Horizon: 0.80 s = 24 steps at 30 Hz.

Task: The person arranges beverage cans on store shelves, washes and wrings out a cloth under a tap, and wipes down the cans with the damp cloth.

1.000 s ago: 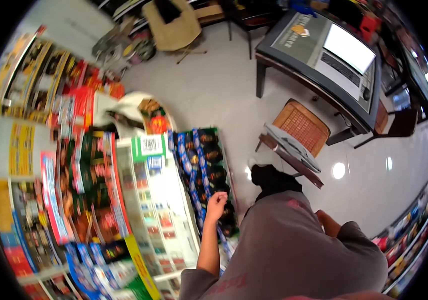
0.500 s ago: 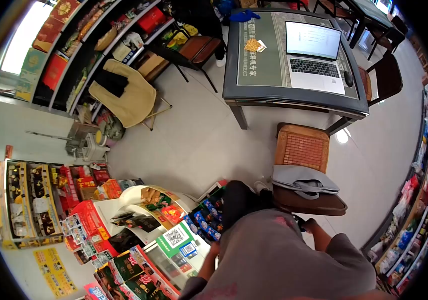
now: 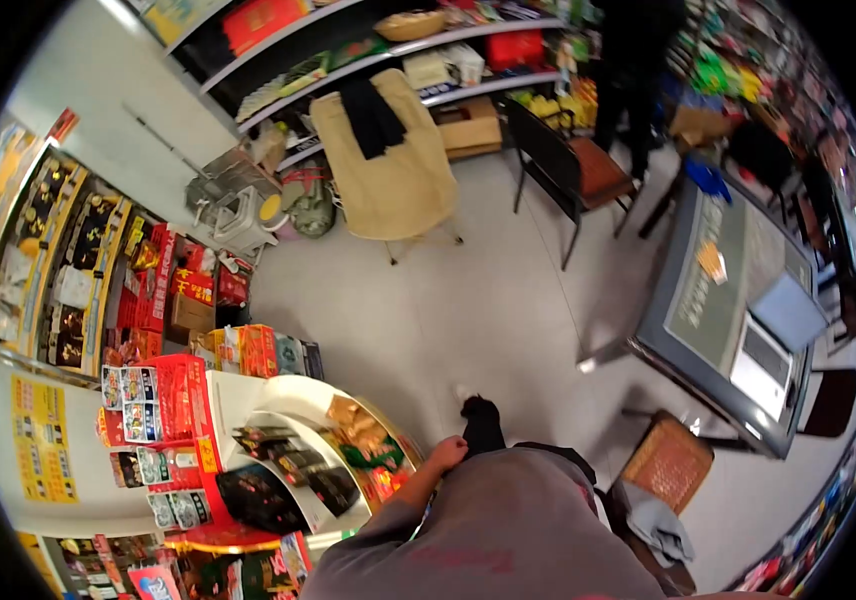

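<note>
Left hand: the left hand [image 3: 448,453] is out in front of the wearer's grey T-shirt [image 3: 508,520], near the dark trouser leg [image 3: 482,428]. Its fingers look loosely bent, though I can't tell how far they close; I can make out nothing in them.
Right hand: out of view, so its grip I can't tell.
Display stand: the curved white display stand [image 3: 296,387] is just to the left of that hand; whether the two touch, I can't say from here.
Packets: black packets [image 3: 260,498] lie on the stand's lower left part, with brown packets [image 3: 356,422] towards its right rim (a snack corner, by the look of it).
Red rack: a red rack [image 3: 180,398] of small packs adjoins the stand on the left.
Beige chair: the beige chair [image 3: 393,175] faces the shelves [image 3: 318,78], a dark cloth [image 3: 370,118] draped over it.
Black-framed chair: the black-framed chair [image 3: 598,170], with its reddish-brown seat, is beside a person [image 3: 636,60] in dark clothes.
Table: on the dark-edged table [image 3: 676,345] an open laptop [image 3: 760,368] rests near the right side, and a blue cloth [image 3: 708,180] is at the far end.
Woven chair: the woven-seat chair [image 3: 668,462] is near the table, with a grey bag [image 3: 656,525] on the chair part closer to the wearer.
Wall: a yellow notice [image 3: 43,440] hangs at far left.
</note>
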Each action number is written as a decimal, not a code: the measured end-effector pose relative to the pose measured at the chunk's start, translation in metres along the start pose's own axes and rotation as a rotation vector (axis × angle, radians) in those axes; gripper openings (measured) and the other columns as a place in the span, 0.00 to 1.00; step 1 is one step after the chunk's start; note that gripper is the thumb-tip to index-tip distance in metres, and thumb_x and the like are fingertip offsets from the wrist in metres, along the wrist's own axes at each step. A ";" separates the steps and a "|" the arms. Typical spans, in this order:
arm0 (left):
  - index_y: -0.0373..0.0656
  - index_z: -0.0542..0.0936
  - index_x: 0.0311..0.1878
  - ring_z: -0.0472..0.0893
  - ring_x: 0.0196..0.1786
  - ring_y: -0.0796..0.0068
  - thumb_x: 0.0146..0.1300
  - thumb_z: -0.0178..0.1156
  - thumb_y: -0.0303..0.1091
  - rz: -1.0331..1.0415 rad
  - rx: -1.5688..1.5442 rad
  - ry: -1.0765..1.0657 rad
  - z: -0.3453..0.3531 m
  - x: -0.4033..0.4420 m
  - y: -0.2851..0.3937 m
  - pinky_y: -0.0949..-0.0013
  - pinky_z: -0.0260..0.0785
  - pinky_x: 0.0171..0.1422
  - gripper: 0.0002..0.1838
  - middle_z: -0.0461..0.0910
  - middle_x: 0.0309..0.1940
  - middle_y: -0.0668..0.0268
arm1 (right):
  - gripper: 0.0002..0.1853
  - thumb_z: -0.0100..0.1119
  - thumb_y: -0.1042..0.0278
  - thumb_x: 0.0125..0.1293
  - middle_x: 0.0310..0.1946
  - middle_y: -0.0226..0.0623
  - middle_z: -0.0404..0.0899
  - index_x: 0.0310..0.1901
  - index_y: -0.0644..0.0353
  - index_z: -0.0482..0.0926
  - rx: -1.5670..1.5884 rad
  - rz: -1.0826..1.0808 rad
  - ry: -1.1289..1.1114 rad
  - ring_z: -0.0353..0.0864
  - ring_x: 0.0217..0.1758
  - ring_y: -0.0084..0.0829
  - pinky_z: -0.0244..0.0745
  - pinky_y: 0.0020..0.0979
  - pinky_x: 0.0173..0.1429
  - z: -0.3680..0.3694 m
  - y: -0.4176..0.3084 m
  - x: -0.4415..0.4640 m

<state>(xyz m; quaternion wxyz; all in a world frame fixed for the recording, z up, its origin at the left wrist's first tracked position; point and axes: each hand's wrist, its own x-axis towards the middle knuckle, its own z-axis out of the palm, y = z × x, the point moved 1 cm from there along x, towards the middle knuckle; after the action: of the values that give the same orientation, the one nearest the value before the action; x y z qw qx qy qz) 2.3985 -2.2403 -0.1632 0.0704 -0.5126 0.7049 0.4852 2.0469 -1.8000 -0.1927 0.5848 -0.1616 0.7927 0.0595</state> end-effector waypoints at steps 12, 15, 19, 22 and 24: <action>0.38 0.80 0.51 0.85 0.44 0.60 0.64 0.59 0.39 -0.111 -0.760 0.410 -0.350 0.167 -0.064 0.60 0.77 0.52 0.17 0.84 0.43 0.53 | 0.10 0.52 0.70 0.59 0.37 0.41 0.86 0.35 0.52 0.85 -1.138 -0.709 0.528 0.87 0.38 0.41 0.79 0.41 0.37 -0.303 -0.509 0.158; 0.41 0.81 0.50 0.85 0.43 0.62 0.64 0.59 0.37 -0.097 -0.460 0.525 -0.373 0.176 -0.113 0.61 0.77 0.51 0.14 0.85 0.40 0.54 | 0.07 0.61 0.64 0.57 0.32 0.39 0.82 0.36 0.55 0.81 -0.100 -0.710 0.517 0.83 0.34 0.38 0.77 0.40 0.33 -0.355 -0.659 0.323; 0.39 0.82 0.48 0.85 0.40 0.60 0.64 0.59 0.39 -0.382 -0.325 0.576 -0.384 0.149 -0.187 0.58 0.77 0.48 0.15 0.86 0.39 0.56 | 0.12 0.60 0.65 0.57 0.33 0.39 0.80 0.39 0.63 0.78 0.639 -0.522 0.376 0.81 0.32 0.34 0.79 0.39 0.30 -0.306 -0.982 0.222; 0.38 0.82 0.47 0.85 0.35 0.62 0.66 0.58 0.44 -0.566 -0.812 0.687 -0.402 0.157 -0.198 0.57 0.77 0.43 0.18 0.86 0.39 0.59 | 0.15 0.62 0.60 0.57 0.34 0.34 0.81 0.43 0.60 0.80 0.501 -0.685 0.035 0.81 0.34 0.32 0.78 0.36 0.33 -0.228 -1.167 0.133; 0.38 0.81 0.50 0.84 0.35 0.64 0.67 0.57 0.48 -0.608 -1.158 0.790 -0.431 0.166 -0.194 0.56 0.76 0.42 0.21 0.86 0.40 0.61 | 0.15 0.63 0.61 0.58 0.35 0.34 0.81 0.43 0.61 0.80 0.219 -0.744 -0.162 0.82 0.37 0.31 0.80 0.37 0.38 -0.168 -1.262 0.098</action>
<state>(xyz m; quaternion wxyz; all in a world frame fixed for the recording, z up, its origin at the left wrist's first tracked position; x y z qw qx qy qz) 2.6462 -2.6756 -0.1574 -0.3367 -0.7746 0.1387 0.5171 2.2791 -3.0533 -0.1144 0.6410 -0.3691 0.6328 -0.2289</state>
